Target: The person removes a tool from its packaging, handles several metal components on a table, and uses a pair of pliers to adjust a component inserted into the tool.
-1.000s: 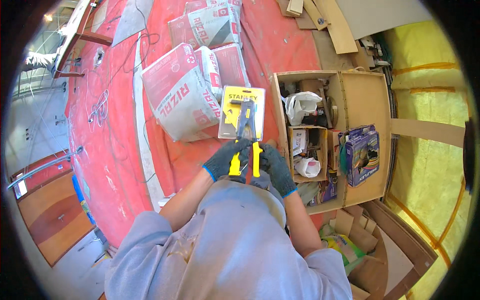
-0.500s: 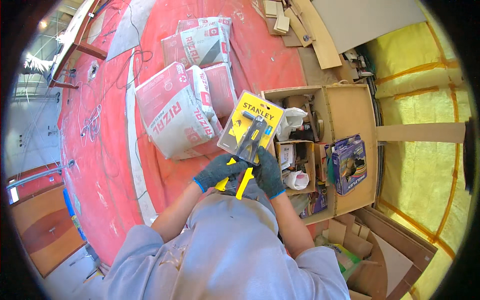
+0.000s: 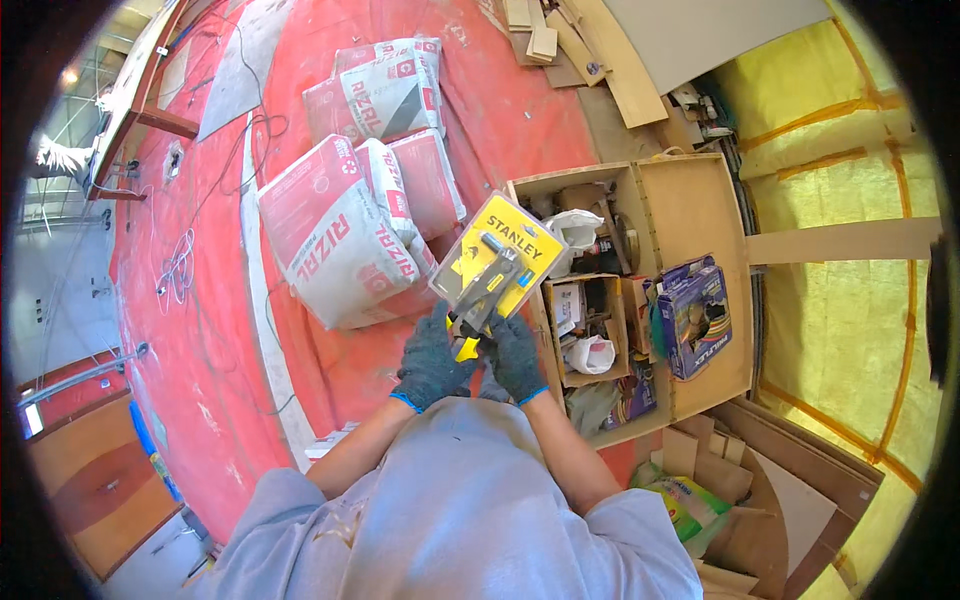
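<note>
Beyond curled left hand [image 3: 432,362] and right hand [image 3: 516,362], tool package [image 3: 498,262] gripped by near end, box rim [image 3: 568,178] right, sacks [image 3: 340,245] left, red sheeting [image 3: 530,120] between.

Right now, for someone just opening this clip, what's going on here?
A person in dark gloves holds a packaged hand tool in front of them, the left hand and right hand both at its lower end. The package tilts, its top toward the right. Beyond it, filled bags lie on red sheeting; an open wooden box of assorted items sits to the right.
</note>
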Motion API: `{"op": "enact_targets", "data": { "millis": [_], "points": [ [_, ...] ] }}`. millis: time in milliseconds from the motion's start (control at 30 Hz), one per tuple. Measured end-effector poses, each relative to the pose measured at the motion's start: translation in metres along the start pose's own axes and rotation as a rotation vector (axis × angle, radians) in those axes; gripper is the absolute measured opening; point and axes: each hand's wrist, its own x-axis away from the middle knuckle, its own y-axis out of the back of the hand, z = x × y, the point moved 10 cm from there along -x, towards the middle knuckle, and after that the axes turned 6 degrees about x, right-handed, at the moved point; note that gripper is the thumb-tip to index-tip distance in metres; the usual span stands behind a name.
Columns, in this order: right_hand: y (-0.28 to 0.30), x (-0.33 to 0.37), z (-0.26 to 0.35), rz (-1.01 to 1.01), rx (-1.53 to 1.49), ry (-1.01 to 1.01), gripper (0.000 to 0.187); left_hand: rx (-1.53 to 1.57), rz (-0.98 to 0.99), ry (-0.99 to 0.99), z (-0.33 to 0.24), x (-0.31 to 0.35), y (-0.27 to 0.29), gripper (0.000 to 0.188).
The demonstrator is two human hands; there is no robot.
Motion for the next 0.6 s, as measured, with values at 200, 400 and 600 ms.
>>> {"op": "enact_targets", "data": {
  "millis": [200, 400, 600],
  "points": [
    [0.001, -0.001, -0.009, 0.087, -0.119, -0.046, 0.030, -0.074, 0.009, -0.145, -0.013, -0.002, 0.005, 0.090],
    [-0.013, -0.004, -0.012, 0.121, -0.244, -0.122, 0.031, -0.288, -0.072, -0.239, -0.015, -0.011, 0.011, 0.086],
    [-0.020, -0.010, -0.008, 0.162, -0.258, -0.129, 0.028, -0.199, -0.124, -0.309, -0.019, -0.011, 0.030, 0.083]
  ]
}}
